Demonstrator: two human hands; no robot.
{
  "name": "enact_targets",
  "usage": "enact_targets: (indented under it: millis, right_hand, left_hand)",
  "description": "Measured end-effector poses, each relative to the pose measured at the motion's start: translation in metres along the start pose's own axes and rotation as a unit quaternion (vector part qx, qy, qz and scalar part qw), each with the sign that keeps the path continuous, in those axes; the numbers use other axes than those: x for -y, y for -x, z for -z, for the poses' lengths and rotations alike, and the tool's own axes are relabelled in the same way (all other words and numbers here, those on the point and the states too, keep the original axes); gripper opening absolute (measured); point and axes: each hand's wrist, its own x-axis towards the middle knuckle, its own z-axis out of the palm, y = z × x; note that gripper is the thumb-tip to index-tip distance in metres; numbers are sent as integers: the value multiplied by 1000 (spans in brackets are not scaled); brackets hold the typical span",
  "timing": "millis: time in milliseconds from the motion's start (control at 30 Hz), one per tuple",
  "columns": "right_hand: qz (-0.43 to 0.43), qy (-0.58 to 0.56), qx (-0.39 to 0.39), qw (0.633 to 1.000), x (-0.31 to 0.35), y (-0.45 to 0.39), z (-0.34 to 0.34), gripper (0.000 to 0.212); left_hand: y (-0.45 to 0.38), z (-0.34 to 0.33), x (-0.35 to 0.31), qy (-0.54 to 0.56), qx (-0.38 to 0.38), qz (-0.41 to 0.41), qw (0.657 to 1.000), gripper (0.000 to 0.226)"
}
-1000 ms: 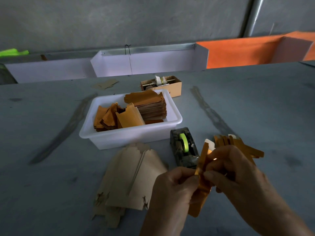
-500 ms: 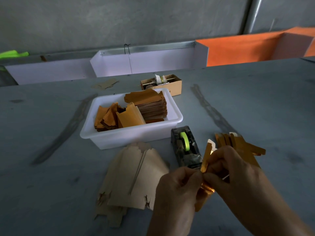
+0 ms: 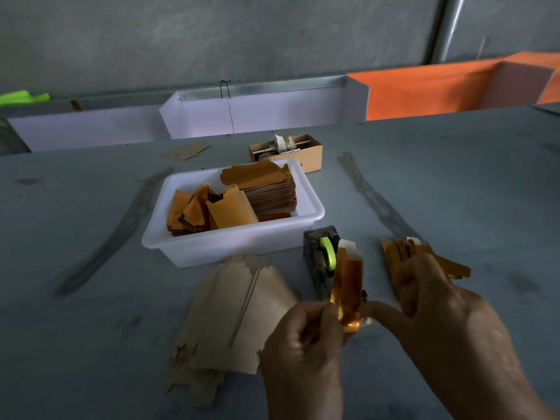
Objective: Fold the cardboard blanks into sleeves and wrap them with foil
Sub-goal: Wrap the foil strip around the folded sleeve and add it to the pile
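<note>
Foil-wrapped sleeve [image 3: 348, 286] upright, pinched by both hands (low end)

The grey table [image 3: 91, 298] carries a white tub [image 3: 230, 247], tape dispenser [image 3: 319, 262], cardboard blanks [image 3: 236, 313] and small box [image 3: 306, 156].

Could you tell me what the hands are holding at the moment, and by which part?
Both hands, left and right, pinch one foil-wrapped sleeve at its lower end, the left fingertips on one side, the right thumb on the other; its upper end stands free.

Colours on the grey desk [image 3: 91, 313]

White tub [image 3: 230, 247]; orange-gold foil sleeve [image 3: 348, 286]; tan cardboard blanks [image 3: 233, 313]; lime-green tape roll [image 3: 328, 256].
</note>
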Motion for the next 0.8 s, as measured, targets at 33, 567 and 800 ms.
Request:
enact_targets:
  millis: [33,567,800]
  right_hand:
    - [-3,-49,2,999,-5,-1,-1,45]
    - [-77,-412,190,888,-40,-18,-38,27]
    - [-168,-264,-12,950,-94,-73,-38,16]
  left_hand:
    - [-1,1,0,2,1,1,1000,19]
    - [-13,11,8,-19,131,182,974,14]
    - [-44,49,24,-618,-40,-60,783,46]
